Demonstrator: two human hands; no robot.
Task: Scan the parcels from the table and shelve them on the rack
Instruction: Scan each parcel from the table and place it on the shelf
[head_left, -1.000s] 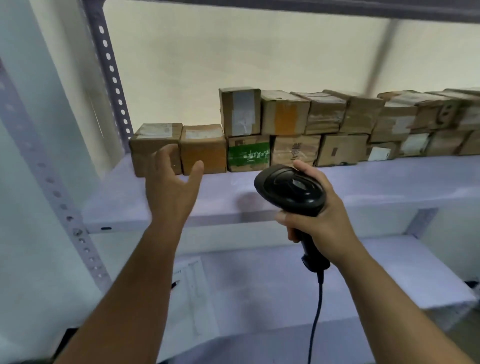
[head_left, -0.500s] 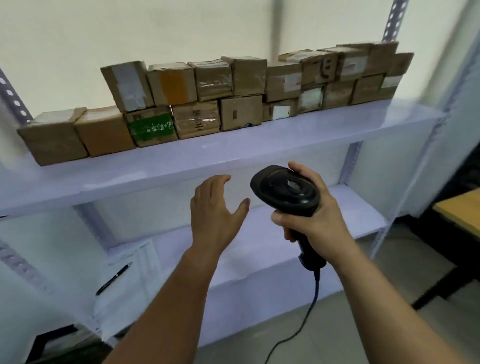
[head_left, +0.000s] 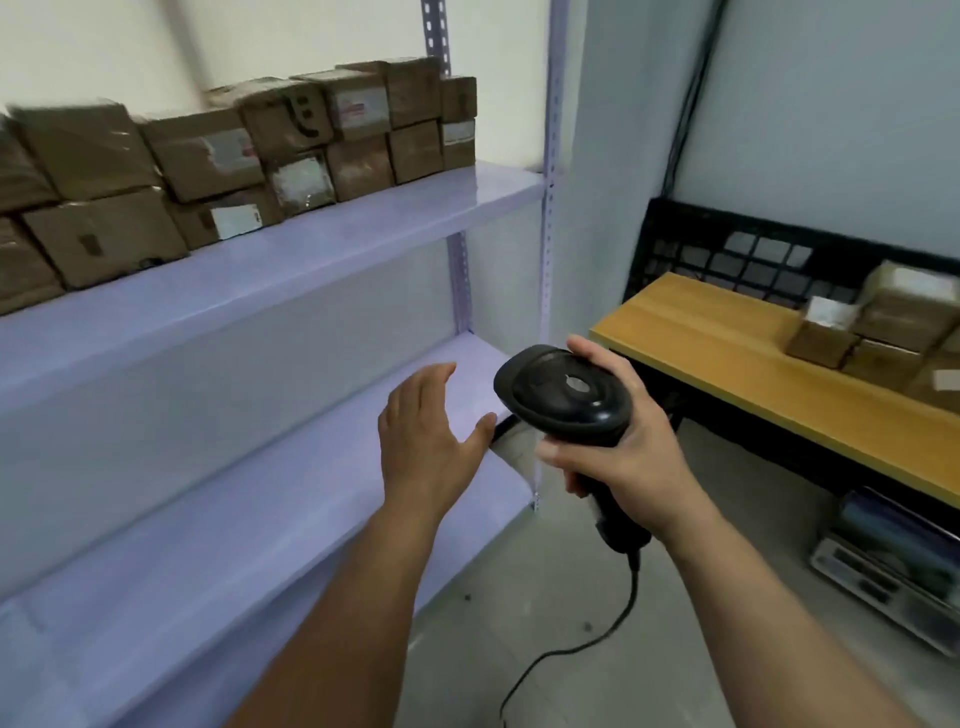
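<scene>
Your left hand (head_left: 431, 441) is open, fingers straight and a little spread, palm turned away from you; it holds nothing and hangs in front of the right end of the lower shelf (head_left: 234, 525). Your right hand (head_left: 631, 467) is wrapped round the handle of one black scanner (head_left: 566, 395), whose head points away to the far left. Its single cable (head_left: 597, 642) drops from the handle and curls over the floor near you.

The rack (head_left: 548, 171) shows two shelves. The upper shelf (head_left: 363, 228), far left, carries the shelved parcels (head_left: 208, 156) in two tiers against the wall, about seven above and seven below. The leftmost ones are blurred and cut by the edge, so that count is not exact.

To the far right stands one wooden table (head_left: 727, 353) with the waiting parcels (head_left: 906, 306) on its right end: four show, the rest cut off. One black mesh crate (head_left: 727, 244) stands behind the table, and one grey device (head_left: 883, 577), too blurred to name, sits on the floor beneath it
</scene>
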